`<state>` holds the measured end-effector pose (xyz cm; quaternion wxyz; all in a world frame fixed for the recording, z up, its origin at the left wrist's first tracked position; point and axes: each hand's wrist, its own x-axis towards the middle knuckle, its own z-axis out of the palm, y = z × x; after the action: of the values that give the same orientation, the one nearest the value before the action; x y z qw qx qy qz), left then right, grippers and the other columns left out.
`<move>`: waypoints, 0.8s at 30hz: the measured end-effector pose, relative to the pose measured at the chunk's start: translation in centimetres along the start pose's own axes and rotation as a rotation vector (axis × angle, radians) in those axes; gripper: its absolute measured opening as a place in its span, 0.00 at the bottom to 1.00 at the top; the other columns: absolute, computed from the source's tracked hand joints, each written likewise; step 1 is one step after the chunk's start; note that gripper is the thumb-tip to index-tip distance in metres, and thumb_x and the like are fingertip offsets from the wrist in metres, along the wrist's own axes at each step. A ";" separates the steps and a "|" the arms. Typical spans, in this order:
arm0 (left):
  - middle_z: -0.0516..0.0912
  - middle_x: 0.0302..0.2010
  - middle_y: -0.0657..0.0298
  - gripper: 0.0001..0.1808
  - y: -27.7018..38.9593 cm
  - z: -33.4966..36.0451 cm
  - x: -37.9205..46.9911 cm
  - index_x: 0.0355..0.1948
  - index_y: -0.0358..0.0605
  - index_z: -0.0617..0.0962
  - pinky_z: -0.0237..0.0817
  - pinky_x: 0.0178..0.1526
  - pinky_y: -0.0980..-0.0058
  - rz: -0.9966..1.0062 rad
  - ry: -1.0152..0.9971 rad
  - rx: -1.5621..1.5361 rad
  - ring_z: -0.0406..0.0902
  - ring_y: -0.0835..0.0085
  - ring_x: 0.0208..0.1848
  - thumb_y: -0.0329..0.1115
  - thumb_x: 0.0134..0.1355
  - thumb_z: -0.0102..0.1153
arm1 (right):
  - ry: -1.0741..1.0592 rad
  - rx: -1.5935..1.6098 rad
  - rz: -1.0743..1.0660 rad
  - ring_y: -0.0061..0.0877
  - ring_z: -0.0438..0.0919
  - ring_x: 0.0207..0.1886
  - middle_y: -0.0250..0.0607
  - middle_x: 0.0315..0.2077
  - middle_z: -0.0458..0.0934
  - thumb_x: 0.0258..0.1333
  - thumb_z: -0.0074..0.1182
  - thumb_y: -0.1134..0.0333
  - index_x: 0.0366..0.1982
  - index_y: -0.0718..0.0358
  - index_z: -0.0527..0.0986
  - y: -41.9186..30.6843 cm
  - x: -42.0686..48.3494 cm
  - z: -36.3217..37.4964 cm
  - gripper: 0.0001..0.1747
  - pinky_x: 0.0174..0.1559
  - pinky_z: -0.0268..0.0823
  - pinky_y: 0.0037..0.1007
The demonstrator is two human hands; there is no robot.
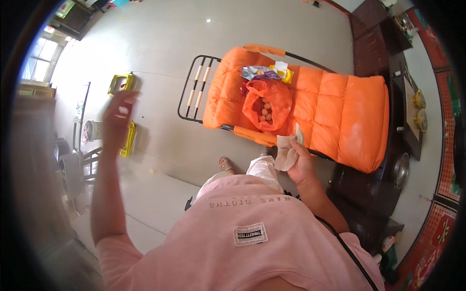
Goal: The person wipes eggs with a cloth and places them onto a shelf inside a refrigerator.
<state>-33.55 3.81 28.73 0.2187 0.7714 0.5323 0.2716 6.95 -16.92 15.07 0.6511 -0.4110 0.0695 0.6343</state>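
My right hand (pixel 303 163) holds a crumpled, off-white wet wipe or thin cloth (pixel 287 152) beside the near armrest of an orange padded recliner (pixel 324 109). Raised at the left, my left hand (pixel 122 105) is blurred over the floor; light patches show among its fingers, and its grip is unclear. On the recliner sits an open red plastic bag (pixel 280 98) with several brown eggs (pixel 267 111) inside. Against the bag lie a silver and purple packet (pixel 258 72) and a yellow pack (pixel 287 75) with a raised white lid.
Yellow plastic frames (pixel 127 140) and a white bucket (pixel 94 131) stand on the tiled floor at the left. The recliner's black metal frame (pixel 180 98) juts out leftward. Dark wooden furniture (pixel 364 189) lines the right side, with a metal bowl (pixel 402 170) near it.
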 end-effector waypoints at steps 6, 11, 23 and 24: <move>0.82 0.38 0.62 0.07 -0.1 24.9 1.9 0.39 0.46 0.81 0.71 0.39 0.71 -0.055 -0.483 -0.092 0.81 0.66 0.36 0.29 0.59 0.57 | 0.097 0.056 0.058 0.27 0.73 0.50 0.34 0.43 0.75 0.54 0.47 0.75 0.47 0.62 0.71 -1.7 1.8 -5.0 0.16 0.56 0.64 0.34; 0.81 0.38 0.57 0.10 -0.9 42.6 3.0 0.41 0.46 0.81 0.70 0.43 0.66 -0.180 -0.633 -0.238 0.79 0.59 0.41 0.35 0.60 0.54 | 0.184 0.137 0.141 0.30 0.72 0.53 0.35 0.46 0.74 0.51 0.42 0.74 0.50 0.60 0.69 -4.0 4.2 -8.3 0.21 0.60 0.60 0.37; 0.80 0.40 0.53 0.09 -8.8 68.7 2.9 0.39 0.47 0.80 0.69 0.47 0.61 0.023 -1.010 0.285 0.77 0.55 0.46 0.31 0.58 0.54 | 0.381 0.198 0.294 0.33 0.72 0.54 0.34 0.47 0.74 0.52 0.40 0.72 0.49 0.58 0.69 -6.4 12.2 -19.0 0.20 0.60 0.61 0.42; 0.80 0.38 0.52 0.11 -8.4 69.4 2.9 0.42 0.46 0.78 0.69 0.48 0.60 -0.084 -0.994 0.207 0.77 0.55 0.45 0.32 0.57 0.52 | 0.381 0.200 0.286 0.33 0.72 0.54 0.35 0.47 0.74 0.52 0.41 0.72 0.48 0.58 0.69 -6.6 12.6 -19.6 0.19 0.60 0.61 0.42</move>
<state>6.63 5.98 -28.50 0.3786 0.8030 0.4186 -0.1914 23.61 -18.47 -2.49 0.5674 -0.4428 0.3108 0.6208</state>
